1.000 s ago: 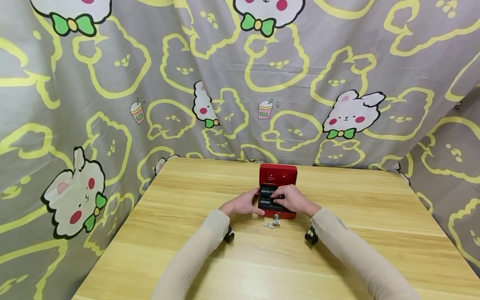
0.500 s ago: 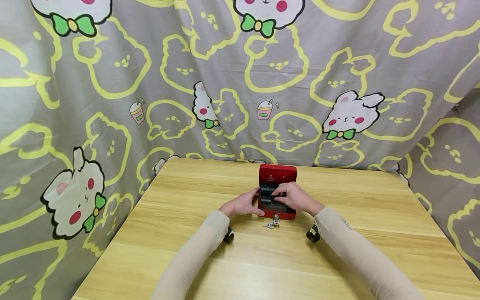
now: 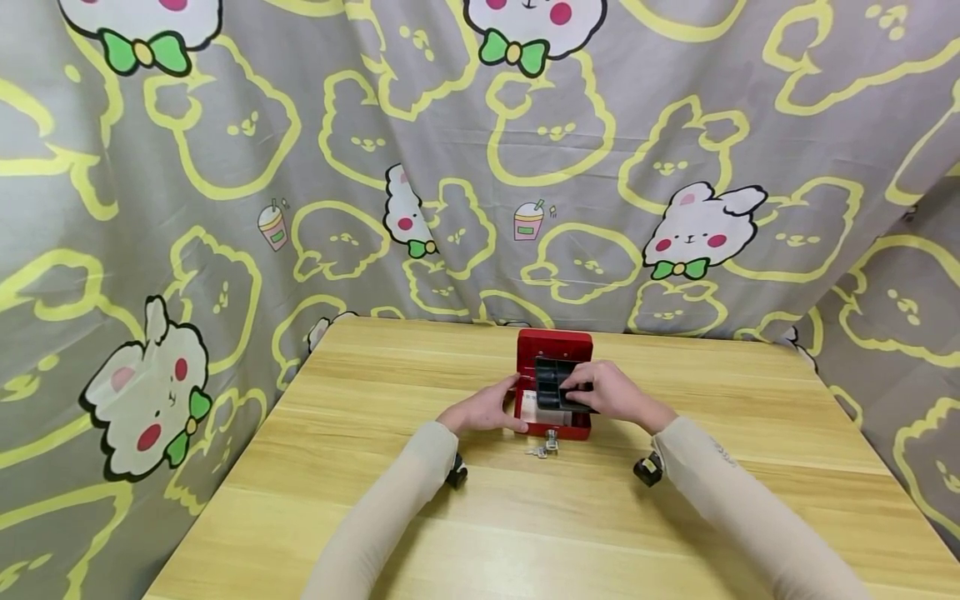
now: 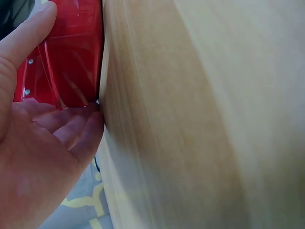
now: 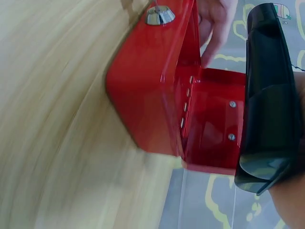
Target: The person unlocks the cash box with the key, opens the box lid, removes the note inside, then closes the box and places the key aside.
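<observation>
A red metal cash box [image 3: 573, 432] stands on the table with its lid [image 3: 553, 341] raised. My left hand [image 3: 483, 409] grips its left side; in the left wrist view, the thumb lies along the red wall [image 4: 74, 52] and the fingers curl at the far corner. With my right hand [image 3: 611, 392] I pinch a black compartment tray [image 3: 550, 390], lifted and tilted above the box. The right wrist view shows that tray [image 5: 269, 95] apart from the box, in front of the hand. Pale paper-like material [image 3: 531, 408] lies inside the box.
A silver lock [image 3: 552, 435] sits in the box front with a key in it, and another key [image 3: 540, 452] hangs from it. The wooden table [image 3: 495, 525] extends around the box. A patterned curtain [image 3: 450, 125] closes off the back and sides.
My right hand has lifted the black tray out of the box and moved it to the right, uncovering the box interior. My left hand stays on the box.
</observation>
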The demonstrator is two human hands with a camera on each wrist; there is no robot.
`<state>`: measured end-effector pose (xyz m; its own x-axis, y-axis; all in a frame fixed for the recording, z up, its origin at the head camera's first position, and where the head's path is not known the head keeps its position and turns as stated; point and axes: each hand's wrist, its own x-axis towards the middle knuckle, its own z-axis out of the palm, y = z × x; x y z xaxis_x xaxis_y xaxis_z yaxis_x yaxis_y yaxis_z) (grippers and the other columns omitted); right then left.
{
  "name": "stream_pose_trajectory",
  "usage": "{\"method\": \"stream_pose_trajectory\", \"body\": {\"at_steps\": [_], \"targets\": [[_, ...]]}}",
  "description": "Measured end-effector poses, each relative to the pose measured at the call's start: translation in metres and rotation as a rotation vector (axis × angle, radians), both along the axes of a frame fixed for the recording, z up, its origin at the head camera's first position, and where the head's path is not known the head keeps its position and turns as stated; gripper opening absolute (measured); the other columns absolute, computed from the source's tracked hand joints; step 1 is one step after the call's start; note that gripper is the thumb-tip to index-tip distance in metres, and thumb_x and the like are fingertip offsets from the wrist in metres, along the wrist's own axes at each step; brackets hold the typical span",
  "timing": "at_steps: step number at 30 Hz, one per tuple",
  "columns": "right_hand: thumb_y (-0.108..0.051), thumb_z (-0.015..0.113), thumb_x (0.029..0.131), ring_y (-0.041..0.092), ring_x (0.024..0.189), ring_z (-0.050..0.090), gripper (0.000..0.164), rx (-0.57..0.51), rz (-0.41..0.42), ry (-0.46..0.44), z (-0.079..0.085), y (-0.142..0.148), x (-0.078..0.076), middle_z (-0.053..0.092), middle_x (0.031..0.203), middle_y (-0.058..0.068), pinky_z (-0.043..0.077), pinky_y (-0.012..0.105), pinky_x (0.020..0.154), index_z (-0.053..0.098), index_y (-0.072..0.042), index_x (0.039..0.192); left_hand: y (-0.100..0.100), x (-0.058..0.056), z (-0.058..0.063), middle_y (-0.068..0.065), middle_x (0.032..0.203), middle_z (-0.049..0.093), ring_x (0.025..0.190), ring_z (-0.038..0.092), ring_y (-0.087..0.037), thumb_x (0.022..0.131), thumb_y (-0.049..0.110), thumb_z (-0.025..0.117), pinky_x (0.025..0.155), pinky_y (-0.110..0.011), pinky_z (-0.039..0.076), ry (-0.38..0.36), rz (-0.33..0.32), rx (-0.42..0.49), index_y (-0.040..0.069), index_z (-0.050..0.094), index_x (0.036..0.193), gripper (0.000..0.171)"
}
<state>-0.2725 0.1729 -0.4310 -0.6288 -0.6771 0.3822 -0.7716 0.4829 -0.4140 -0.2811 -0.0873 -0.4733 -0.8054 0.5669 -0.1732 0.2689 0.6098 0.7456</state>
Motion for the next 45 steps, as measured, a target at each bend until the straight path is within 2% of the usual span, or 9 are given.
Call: {"method": "stream_pose_trajectory", "body": {"at_steps": [6, 13, 24, 32, 45], "targets": [[0.0, 0.074, 0.079, 0.013, 0.078, 0.064, 0.014, -0.005, 0.0, 0.008, 0.0, 0.017, 0.005, 0.068, 0.085, -0.001, 0.054, 0.033, 0.069, 0.076, -0.008, 0.089, 0.001, 0.0, -0.001, -0.006, 0.153, 0.025, 0.139, 0.024, -0.02, 0.077, 0.04, 0.078, 0.111, -0.039, 0.022, 0.005, 0.007, -0.009, 0.012, 0.012, 0.153, 0.104], [0.002, 0.075, 0.076, 0.014, 0.077, 0.065, 0.016, -0.017, -0.031, 0.042, -0.006, 0.039, 0.006, 0.069, 0.085, 0.0, 0.054, 0.035, 0.067, 0.075, -0.009, 0.087, 0.002, 0.0, -0.001, -0.006, 0.153, 0.027, 0.138, 0.024, -0.019, 0.077, 0.039, 0.078, 0.111, -0.037, 0.022, 0.013, 0.012, -0.019, 0.011, 0.015, 0.152, 0.102], [0.007, 0.077, 0.071, 0.012, 0.071, 0.064, 0.019, -0.041, -0.061, 0.093, -0.015, 0.073, 0.004, 0.068, 0.081, -0.002, 0.053, 0.032, 0.061, 0.075, -0.008, 0.082, 0.002, 0.001, -0.001, -0.004, 0.152, 0.03, 0.138, 0.025, -0.019, 0.076, 0.039, 0.079, 0.111, -0.04, 0.022, -0.019, 0.032, -0.003, 0.015, 0.015, 0.153, 0.103], [0.007, 0.076, 0.073, 0.013, 0.071, 0.065, 0.016, -0.022, -0.147, 0.054, -0.026, 0.088, -0.005, 0.069, 0.08, 0.0, 0.053, 0.03, 0.062, 0.075, -0.006, 0.083, 0.003, 0.001, -0.001, -0.004, 0.152, 0.028, 0.138, 0.025, -0.019, 0.077, 0.037, 0.079, 0.111, -0.04, 0.022, -0.023, 0.035, 0.004, 0.015, 0.015, 0.153, 0.102], [0.003, 0.077, 0.074, 0.025, 0.077, 0.066, 0.011, 0.054, -0.224, 0.041, -0.052, 0.096, -0.026, 0.07, 0.082, 0.005, 0.053, 0.04, 0.069, 0.075, -0.006, 0.081, 0.003, 0.0, -0.002, -0.005, 0.152, 0.029, 0.138, 0.026, -0.02, 0.077, 0.036, 0.079, 0.111, -0.04, 0.022, -0.026, 0.039, 0.004, 0.013, 0.015, 0.153, 0.101]]}}
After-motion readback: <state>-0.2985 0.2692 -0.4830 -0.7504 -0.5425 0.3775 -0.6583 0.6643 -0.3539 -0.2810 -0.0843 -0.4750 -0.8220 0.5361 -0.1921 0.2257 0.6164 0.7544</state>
